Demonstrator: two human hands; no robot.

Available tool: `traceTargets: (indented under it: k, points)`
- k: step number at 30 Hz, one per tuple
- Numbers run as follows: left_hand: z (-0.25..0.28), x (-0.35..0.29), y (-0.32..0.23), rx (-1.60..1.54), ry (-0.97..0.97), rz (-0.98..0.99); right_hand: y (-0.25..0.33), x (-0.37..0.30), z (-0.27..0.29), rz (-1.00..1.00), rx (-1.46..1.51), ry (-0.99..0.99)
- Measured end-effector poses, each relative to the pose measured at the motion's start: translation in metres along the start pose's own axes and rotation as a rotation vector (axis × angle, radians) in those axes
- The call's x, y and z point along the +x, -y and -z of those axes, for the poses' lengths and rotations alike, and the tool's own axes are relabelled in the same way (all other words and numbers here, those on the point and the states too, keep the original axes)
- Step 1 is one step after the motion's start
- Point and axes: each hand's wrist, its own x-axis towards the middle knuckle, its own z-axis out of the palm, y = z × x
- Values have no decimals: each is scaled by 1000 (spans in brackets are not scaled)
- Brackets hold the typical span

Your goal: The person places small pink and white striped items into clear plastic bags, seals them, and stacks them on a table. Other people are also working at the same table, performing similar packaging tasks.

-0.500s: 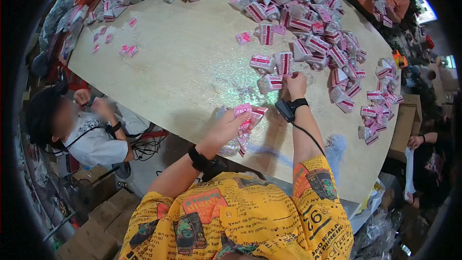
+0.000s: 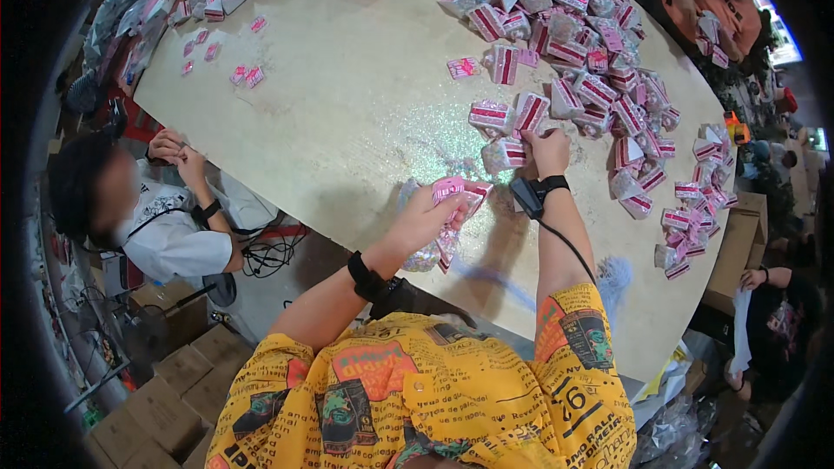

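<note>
Packets (image 2: 449,188), pink and glossy, sit bunched in our left hand (image 2: 430,217), its thumb and fingers closed around them above the near part of the table (image 2: 321,122). Our right hand (image 2: 549,153) is at a striped wedge (image 2: 531,110) beside two similar wedges (image 2: 493,115), though we cannot tell whether its fingertips pinch that piece or merely touch it. Farther right, we see a heap of wrapped pieces (image 2: 596,89).

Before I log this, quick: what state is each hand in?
Left hand: closed, holding pink packaging.
Right hand: at a wedge-shaped pack; grip cannot be told.
</note>
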Motion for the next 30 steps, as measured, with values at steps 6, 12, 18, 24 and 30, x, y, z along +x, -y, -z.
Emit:
traceTargets:
  k: [6, 12, 18, 24, 30]
  points:
    - [6, 5, 1, 25, -38, 15, -34, 41, -50, -140, 466, 67]
    - [6, 4, -17, 166, -152, -35, 2, 8, 33, -189, 1216, 335]
    - [-9, 14, -29, 217, -177, -258, 36, -66, 104, -71, 1443, 514]
    - [-20, 24, -25, 103, -163, -304, 62, -152, 72, -27, 1218, 532]
    - [-10, 10, -48, 307, -412, -184, 73, -37, 61, 436, 236, 257]
